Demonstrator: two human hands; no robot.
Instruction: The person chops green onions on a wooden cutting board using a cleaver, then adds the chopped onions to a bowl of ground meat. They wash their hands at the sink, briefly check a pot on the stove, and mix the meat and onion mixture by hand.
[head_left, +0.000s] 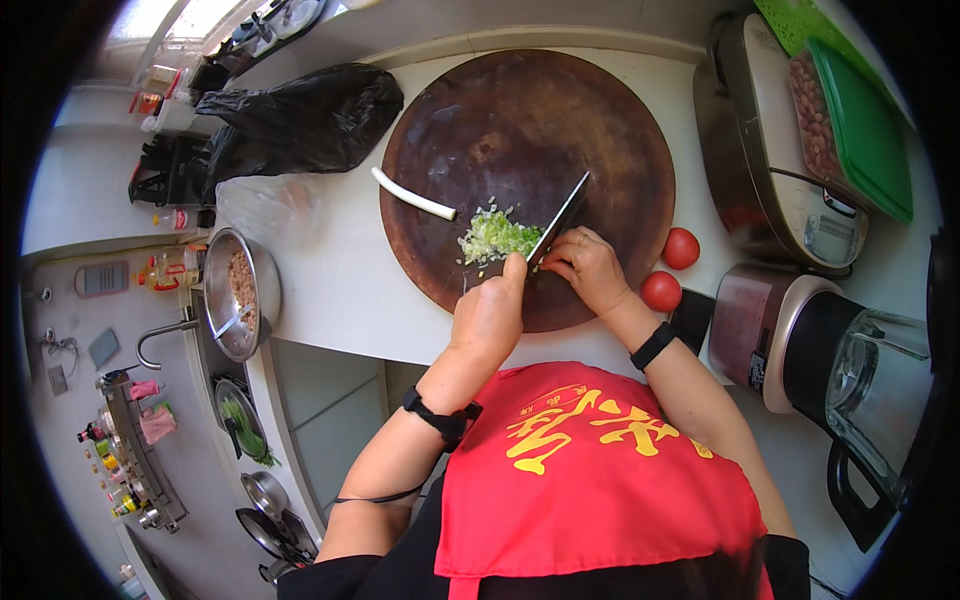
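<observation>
My left hand (491, 315) grips the handle of a kitchen knife (559, 219), its thumb near the blade's base. The blade slants up and right over a round, dark wooden cutting board (487, 112). Chopped green onion (496, 236) lies in a small heap left of the blade and partly against it. My right hand (589, 268) is close on the blade's right side, fingers bent down to the board; whatever is under its fingertips is mostly hidden. A white length of green onion stalk (412, 196) lies at the board's left, one end over the rim.
Two tomatoes (681, 248) sit by the board's right edge. Further right are a rice cooker (795, 187), a green-lidded container (870, 135) and a blender (862, 375). A black plastic bag (315, 120) lies upper left; a steel bowl of minced meat (268, 292) stands at the counter's left.
</observation>
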